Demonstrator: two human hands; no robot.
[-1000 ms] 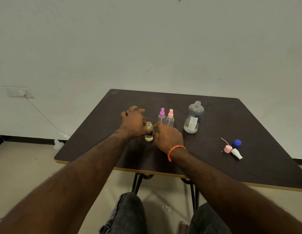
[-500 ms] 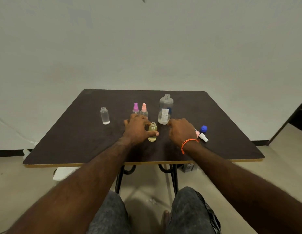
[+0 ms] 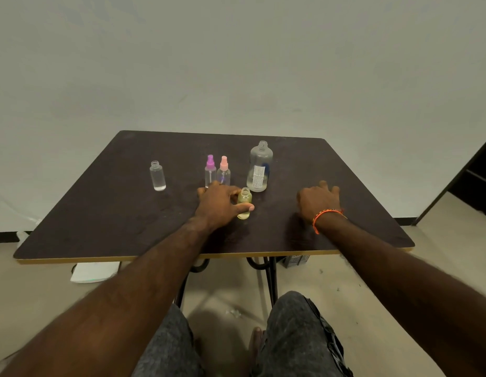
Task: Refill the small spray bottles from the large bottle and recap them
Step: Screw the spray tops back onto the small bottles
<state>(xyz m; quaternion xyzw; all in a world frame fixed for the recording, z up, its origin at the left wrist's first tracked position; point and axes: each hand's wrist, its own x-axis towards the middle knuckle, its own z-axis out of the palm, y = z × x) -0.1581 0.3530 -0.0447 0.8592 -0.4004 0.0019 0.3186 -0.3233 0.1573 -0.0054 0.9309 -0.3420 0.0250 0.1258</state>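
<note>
While left hand (image 3: 218, 205) grips yellowish cylindrical bottle (image 3: 244, 203) | right hand (image 3: 318, 198) flat, fingers spread

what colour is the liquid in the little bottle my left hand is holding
Pale yellow-green, seen in the head view.

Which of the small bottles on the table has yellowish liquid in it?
The uncapped small bottle that the left hand grips, nearest the table's front edge. The other three small bottles look clear; two of them wear purple and pink spray caps.
</note>
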